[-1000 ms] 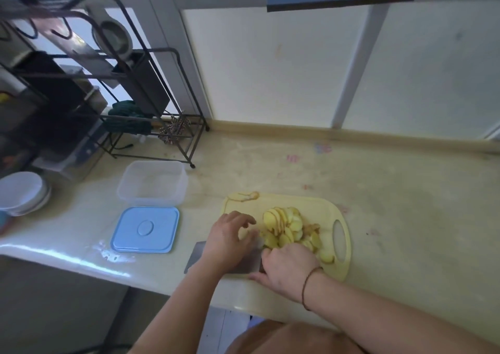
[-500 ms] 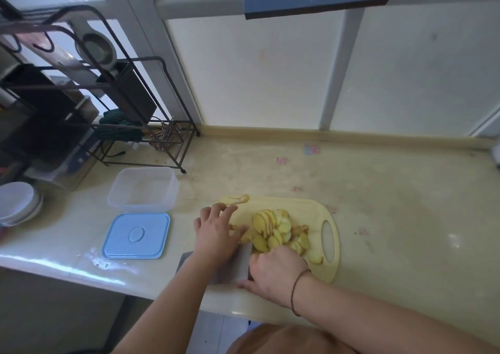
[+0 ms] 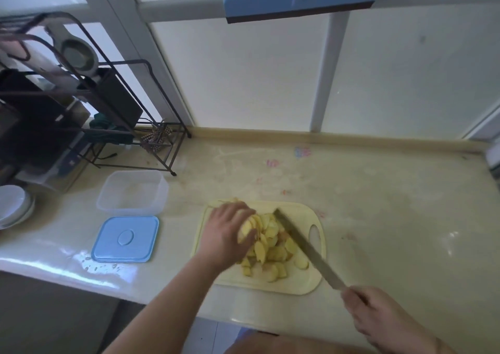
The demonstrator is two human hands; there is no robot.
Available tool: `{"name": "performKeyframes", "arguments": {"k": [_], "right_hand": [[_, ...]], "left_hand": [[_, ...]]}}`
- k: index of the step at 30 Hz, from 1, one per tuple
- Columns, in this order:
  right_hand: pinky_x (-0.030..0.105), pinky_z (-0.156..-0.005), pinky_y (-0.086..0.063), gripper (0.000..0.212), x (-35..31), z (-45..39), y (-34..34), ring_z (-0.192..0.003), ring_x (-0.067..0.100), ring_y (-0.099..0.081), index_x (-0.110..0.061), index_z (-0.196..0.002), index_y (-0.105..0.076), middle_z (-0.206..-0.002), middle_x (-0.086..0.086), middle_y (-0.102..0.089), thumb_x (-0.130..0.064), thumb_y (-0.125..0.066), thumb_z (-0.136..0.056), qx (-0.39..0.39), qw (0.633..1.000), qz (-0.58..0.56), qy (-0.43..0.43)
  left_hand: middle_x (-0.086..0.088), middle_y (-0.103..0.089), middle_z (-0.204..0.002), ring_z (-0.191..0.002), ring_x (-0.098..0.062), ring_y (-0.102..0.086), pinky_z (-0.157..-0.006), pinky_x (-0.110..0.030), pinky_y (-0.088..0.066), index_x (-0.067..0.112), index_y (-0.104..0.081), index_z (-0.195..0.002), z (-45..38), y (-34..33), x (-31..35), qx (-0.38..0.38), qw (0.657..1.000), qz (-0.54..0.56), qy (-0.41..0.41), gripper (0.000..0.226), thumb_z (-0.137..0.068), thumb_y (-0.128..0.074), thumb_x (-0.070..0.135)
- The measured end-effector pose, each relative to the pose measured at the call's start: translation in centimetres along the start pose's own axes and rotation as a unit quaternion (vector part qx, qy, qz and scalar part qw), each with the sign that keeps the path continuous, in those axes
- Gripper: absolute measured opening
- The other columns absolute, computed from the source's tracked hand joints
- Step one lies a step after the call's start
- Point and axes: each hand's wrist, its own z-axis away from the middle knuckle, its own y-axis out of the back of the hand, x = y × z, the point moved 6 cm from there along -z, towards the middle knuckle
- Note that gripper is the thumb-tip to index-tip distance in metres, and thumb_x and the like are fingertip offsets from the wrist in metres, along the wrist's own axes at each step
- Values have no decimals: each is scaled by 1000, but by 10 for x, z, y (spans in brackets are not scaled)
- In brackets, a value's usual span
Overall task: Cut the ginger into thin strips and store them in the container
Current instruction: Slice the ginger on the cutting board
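- Nearest, the right hand point(image 3: 378, 318) grips the knife point(image 3: 305, 248), blade lying against the right of the ginger slices point(image 3: 270, 245).
- The left hand point(image 3: 227, 232) curls over the pile's left side on the cutting board point(image 3: 297, 283).
- Farther left on the bench point(image 3: 378, 204), the container point(image 3: 132, 191) stands open behind its lid point(image 3: 125, 238).

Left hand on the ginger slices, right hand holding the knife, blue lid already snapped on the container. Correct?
Not quite: the blue lid lies flat on the counter in front of the open container, per the head view. The rest holds: left hand grips a stack of ginger slices; right hand holds the knife.
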Motion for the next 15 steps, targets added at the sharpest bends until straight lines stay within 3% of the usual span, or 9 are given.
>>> {"name": "performKeyframes", "arguments": {"k": [3, 5, 7, 10, 13, 15], "right_hand": [[16, -38, -23, 63, 34, -6, -10, -35, 9, -24, -9, -71, -41, -48, 8, -28, -70, -39, -83, -9, 968, -219, -122], [16, -37, -24, 59, 47, -10, -18, -34, 9, -21, -12, -71, -39, -51, 7, -24, -67, -36, -91, -1, 936, -312, -163], [16, -36, -24, 58, 55, -16, -26, -34, 9, -20, -13, -73, -38, -53, 6, -21, -67, -35, -93, 3, 915, -359, -184], [17, -37, -23, 60, 69, -22, -39, -33, 11, -21, -11, -70, -40, -53, 7, -22, -68, -37, -90, 3, 911, -367, -190], [19, -38, -24, 61, 74, -26, -47, -35, 12, -24, -11, -67, -43, -53, 9, -25, -69, -37, -87, 4, 915, -359, -185], [20, -39, -26, 63, 74, -27, -47, -36, 14, -24, -9, -68, -43, -54, 10, -27, -67, -35, -90, 7, 916, -359, -178]], "left_hand": [[-5, -59, -137, -123, -32, -56, -104, -48, -44, 25, -60, -133, 6, -55, 43, -168, 982, -46, -72, 58, -86, -60, 59], [-4, -42, -155, -142, -34, -39, -120, -55, -23, 29, -41, -149, 10, -77, 54, -260, 958, -90, -76, 75, -86, -49, 70], [-5, -23, -165, -151, -35, -18, -123, -57, 0, 33, -21, -156, 11, -87, 56, -305, 943, -107, -79, 85, -86, -43, 75], [-5, -7, -167, -153, -38, -4, -119, -61, 13, 39, -6, -156, 16, -101, 55, -348, 922, -133, -104, 82, -89, -36, 76], [-6, -19, -164, -150, -40, -16, -117, -65, 10, 36, -25, -153, 19, -110, 51, -342, 920, -138, -132, 70, -93, -32, 72], [-5, -42, -152, -139, -40, -40, -117, -67, -10, 33, -48, -142, 21, -114, 50, -319, 923, -144, -162, 60, -93, -37, 67]]}}
